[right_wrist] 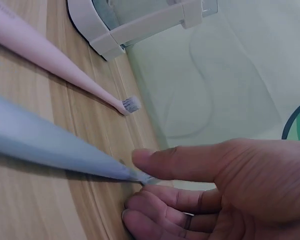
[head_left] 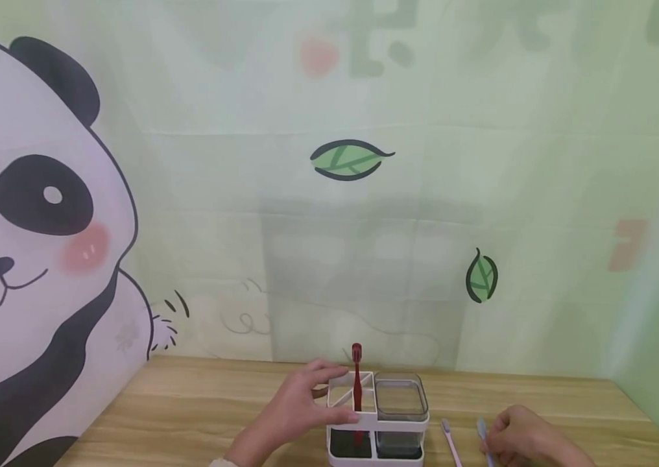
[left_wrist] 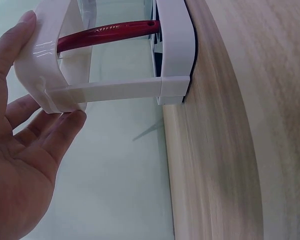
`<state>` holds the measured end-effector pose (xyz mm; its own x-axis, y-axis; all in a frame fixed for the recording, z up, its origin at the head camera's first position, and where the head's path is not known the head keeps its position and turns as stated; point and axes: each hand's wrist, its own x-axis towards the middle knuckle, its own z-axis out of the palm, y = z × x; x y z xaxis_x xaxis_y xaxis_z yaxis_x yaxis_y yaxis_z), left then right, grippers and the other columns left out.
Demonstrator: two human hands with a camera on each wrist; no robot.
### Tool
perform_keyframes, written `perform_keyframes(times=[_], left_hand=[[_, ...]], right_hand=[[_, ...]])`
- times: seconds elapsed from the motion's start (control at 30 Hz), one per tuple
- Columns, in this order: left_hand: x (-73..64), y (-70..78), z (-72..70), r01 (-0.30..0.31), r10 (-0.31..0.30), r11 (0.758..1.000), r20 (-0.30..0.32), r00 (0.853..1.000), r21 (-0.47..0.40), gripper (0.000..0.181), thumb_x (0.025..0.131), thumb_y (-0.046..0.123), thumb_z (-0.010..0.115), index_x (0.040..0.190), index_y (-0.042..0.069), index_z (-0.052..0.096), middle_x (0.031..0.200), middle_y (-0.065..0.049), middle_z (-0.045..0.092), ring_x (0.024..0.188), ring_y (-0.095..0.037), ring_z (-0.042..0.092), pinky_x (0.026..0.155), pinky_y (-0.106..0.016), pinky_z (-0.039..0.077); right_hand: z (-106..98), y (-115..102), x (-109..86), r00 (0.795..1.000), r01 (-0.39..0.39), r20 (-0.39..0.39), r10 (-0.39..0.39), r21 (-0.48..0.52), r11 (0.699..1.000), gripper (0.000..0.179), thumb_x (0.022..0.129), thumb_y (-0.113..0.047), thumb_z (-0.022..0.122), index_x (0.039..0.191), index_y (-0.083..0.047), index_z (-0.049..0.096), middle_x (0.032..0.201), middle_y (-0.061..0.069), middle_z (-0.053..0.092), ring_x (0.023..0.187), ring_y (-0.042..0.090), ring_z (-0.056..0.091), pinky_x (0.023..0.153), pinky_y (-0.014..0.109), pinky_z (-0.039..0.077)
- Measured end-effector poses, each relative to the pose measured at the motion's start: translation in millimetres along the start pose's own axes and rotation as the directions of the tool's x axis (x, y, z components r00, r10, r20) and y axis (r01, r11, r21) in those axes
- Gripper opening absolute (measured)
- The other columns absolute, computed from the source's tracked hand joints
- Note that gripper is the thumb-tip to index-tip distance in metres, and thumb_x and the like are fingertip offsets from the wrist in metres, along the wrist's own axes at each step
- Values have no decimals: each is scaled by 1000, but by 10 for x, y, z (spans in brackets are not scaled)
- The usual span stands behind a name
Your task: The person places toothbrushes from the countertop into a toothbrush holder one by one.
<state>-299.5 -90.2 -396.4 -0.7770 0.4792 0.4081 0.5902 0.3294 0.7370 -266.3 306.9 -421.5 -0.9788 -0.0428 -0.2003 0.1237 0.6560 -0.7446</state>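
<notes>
A white toothbrush holder (head_left: 384,418) stands on the table. My left hand (head_left: 297,408) grips its upper frame from the left side, thumb at the front and fingers behind. Upright in the holder's left part is a red toothbrush (head_left: 357,392), its handle (left_wrist: 110,34) reaching down to the dark base. A clear cup (head_left: 402,399) sits in the right part. To the right, my right hand (head_left: 530,436) has its thumb and index finger around the head end of a blue toothbrush (right_wrist: 55,142). A pink toothbrush (right_wrist: 55,60) lies between that one and the holder.
The wood-grain table (head_left: 189,402) ends at a pale green cloth backdrop (head_left: 218,194) just behind the holder. A panda (head_left: 43,194) and leaves are printed on the cloth, which also rises along the right side.
</notes>
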Motion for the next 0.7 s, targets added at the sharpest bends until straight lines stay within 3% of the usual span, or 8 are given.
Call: perform_keyframes(times=[0.3, 0.7], left_hand=[[-3, 3, 0, 15, -15, 1000, 7, 1000, 6, 66, 85, 36, 93, 137, 2, 70, 125, -5, 66, 121, -30, 62, 97, -35, 60], [2, 13, -4, 22, -22, 1000, 11, 1000, 9, 65, 85, 35, 93, 137, 6, 70, 131, -12, 64, 124, -34, 61, 97, -35, 60]], right_hand=[[80, -92, 11, 993, -75, -95, 70, -50, 996, 19, 86, 5, 77, 73, -2, 65, 70, 7, 64, 64, 16, 62, 59, 26, 57], [110, -81, 29, 989, -98, -111, 93, -45, 994, 14, 83, 5, 73, 72, -1, 66, 68, 6, 63, 61, 13, 57, 55, 19, 49]])
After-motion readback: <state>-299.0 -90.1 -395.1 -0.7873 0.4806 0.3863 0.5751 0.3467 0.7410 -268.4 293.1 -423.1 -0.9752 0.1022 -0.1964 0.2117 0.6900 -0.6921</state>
